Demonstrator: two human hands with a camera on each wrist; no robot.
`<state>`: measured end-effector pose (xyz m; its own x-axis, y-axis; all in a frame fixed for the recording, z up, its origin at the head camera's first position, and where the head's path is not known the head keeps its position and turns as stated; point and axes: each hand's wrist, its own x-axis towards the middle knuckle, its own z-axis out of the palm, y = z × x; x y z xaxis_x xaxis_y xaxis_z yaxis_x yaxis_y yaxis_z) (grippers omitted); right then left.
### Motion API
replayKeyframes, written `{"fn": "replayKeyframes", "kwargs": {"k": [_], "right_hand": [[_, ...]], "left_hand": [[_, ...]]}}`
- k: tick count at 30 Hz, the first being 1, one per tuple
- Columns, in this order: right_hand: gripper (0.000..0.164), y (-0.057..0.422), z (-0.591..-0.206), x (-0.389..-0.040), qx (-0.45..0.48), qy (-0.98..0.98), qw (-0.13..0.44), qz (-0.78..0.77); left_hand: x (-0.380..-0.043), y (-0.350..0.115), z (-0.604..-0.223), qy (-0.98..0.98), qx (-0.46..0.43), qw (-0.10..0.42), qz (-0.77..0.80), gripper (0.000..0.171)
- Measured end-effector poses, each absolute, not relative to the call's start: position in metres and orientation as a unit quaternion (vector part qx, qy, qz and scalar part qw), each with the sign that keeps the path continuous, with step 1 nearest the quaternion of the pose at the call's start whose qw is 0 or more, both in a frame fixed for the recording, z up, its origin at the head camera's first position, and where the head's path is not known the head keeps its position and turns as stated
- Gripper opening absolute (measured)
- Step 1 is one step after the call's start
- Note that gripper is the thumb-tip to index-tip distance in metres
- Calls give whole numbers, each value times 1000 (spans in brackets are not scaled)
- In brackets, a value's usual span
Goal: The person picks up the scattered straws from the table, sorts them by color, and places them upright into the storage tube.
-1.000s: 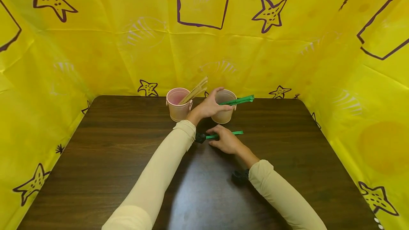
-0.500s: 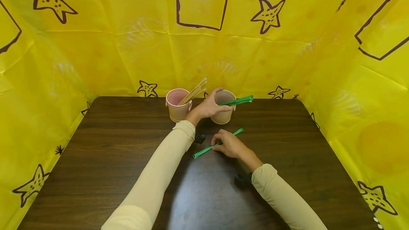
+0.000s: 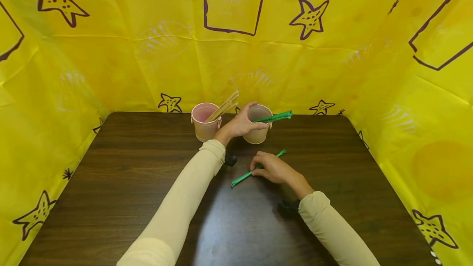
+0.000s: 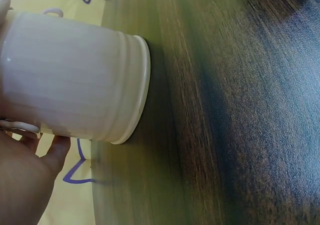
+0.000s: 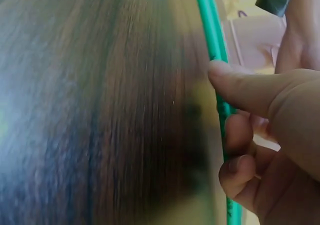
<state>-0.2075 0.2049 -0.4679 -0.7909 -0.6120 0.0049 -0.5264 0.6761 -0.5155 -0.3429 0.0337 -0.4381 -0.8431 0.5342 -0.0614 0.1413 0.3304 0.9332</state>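
Note:
My left hand [image 3: 240, 125] grips the side of the right-hand small pail [image 3: 256, 136], thumb toward the front and fingers round the back. Green wrapped straws [image 3: 278, 115] lean out of that pail to the right. In the left wrist view the pale pail [image 4: 70, 75] stands on the table, with my left hand [image 4: 25, 180] against it. Nearer me, my right hand [image 3: 271, 168] pinches a single green wrapped straw [image 3: 242, 179] near its middle, slanting over the table. The right wrist view has the thumb and curled fingers of my right hand [image 5: 290, 110] on this straw [image 5: 211, 27].
A second pail [image 3: 206, 130], pinkish inside, stands left of the first, with several tan wrapped straws [image 3: 223, 107] in it. The dark wooden table [image 3: 129, 167] is bounded by a yellow patterned curtain [image 3: 122, 69] at the back and sides.
My right hand was spread over the straw; it now pinches it and has moved slightly right and toward me. The straw has turned to a steeper slant. My left hand stays at the pail.

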Motion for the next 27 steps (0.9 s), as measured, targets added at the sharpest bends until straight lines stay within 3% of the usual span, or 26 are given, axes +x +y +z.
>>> {"fn": "replayKeyframes", "kwargs": {"k": [9,14,22,27], "right_hand": [[18,224,-454,-199,-319,900,68,-287],[15,234,-436,-198,-292,889,46,-349],[16,241,-408,-197,-209,857,-30,-470],[19,240,-399,-197,-137,818,-110,-548]], "left_hand": [[-342,33,-438,796,212,186,536,101],[-344,31,-437,797,209,189,533,101],[-343,31,-436,789,212,184,546,101],[-342,34,-437,789,210,182,548,101]]}}
